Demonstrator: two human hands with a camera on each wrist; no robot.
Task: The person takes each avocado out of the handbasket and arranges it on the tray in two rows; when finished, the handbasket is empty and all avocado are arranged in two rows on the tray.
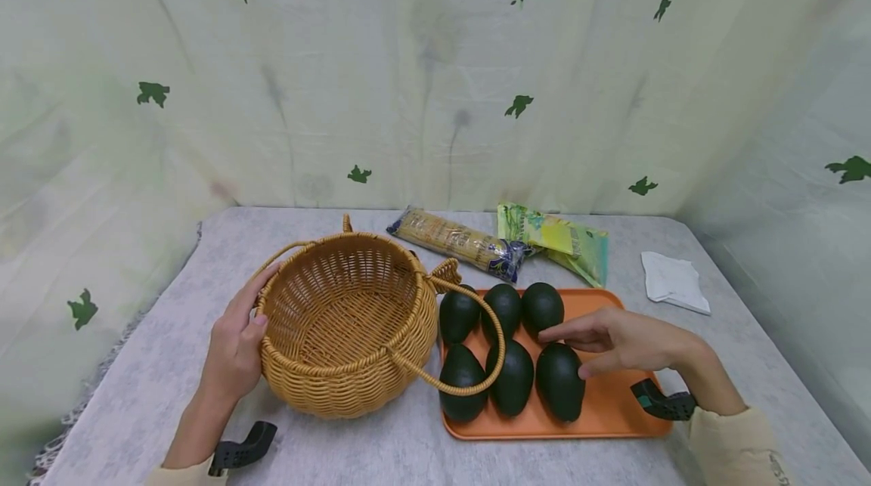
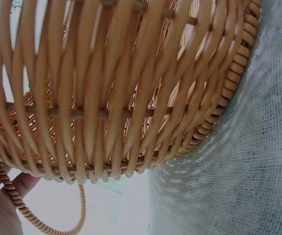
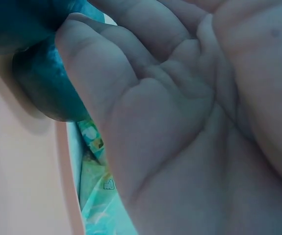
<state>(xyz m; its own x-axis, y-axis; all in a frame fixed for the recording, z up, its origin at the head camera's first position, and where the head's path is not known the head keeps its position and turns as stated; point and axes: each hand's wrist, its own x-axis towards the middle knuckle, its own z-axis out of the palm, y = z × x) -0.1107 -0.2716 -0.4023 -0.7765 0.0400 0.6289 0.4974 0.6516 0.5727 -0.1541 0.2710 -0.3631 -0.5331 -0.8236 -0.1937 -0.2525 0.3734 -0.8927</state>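
My left hand (image 1: 234, 346) grips the left side of a round wicker basket (image 1: 354, 395), fingers by the rim and thumb on the outer wall. Nothing lies inside the basket, which leans so its mouth faces me. Its woven wall (image 2: 116, 107) fills most of the left wrist view. Over an orange tray (image 1: 615, 414) reaches my right hand (image 1: 622, 338), fingers extended and slightly bent. The thumb tip is right at the side of the front-right avocado (image 1: 561, 384), with the fingertips by its far end. Several dark green avocados (image 1: 513, 380) lie in two rows.
One basket handle (image 1: 500, 361) hangs over the tray's left avocados. Behind the tray lie a bag of dried noodles (image 1: 456, 240) and a green-yellow packet (image 1: 558, 240). A white folded tissue (image 1: 674, 280) sits at the right. Fabric walls surround the table.
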